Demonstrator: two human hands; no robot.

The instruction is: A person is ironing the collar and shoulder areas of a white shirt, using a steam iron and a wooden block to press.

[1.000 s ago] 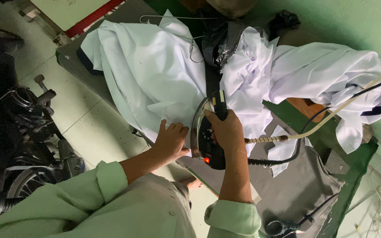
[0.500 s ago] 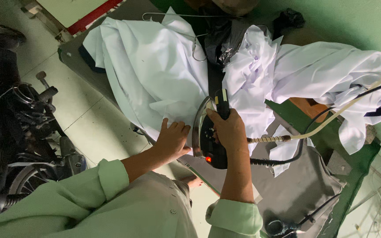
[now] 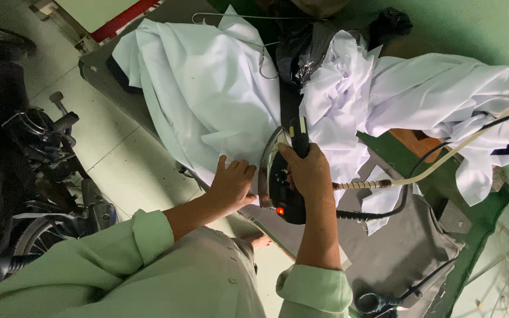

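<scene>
my right hand [image 3: 307, 171] is wrapped tight around the handle of the black iron [image 3: 281, 188], tilted up on edge. my left hand [image 3: 231, 185] lies flat, fingers spread, on the white garment [image 3: 207, 100] draped over the grey board [image 3: 396, 259].

A long grey tabletop [image 3: 384, 259] held the things. A big white cloth [image 3: 207, 94] lay spread over its far end and hung down one side. Next to it, a crumpled pile of white clothes [image 3: 419, 100] sat in a heap, and a dark cloth [image 3: 301, 47] lay between them. A black iron [image 3: 281, 182] rested on the white cloth. Its cord [image 3: 378, 212] trailed across the bare grey part. Below was a pale tiled floor [image 3: 125, 165].
</scene>
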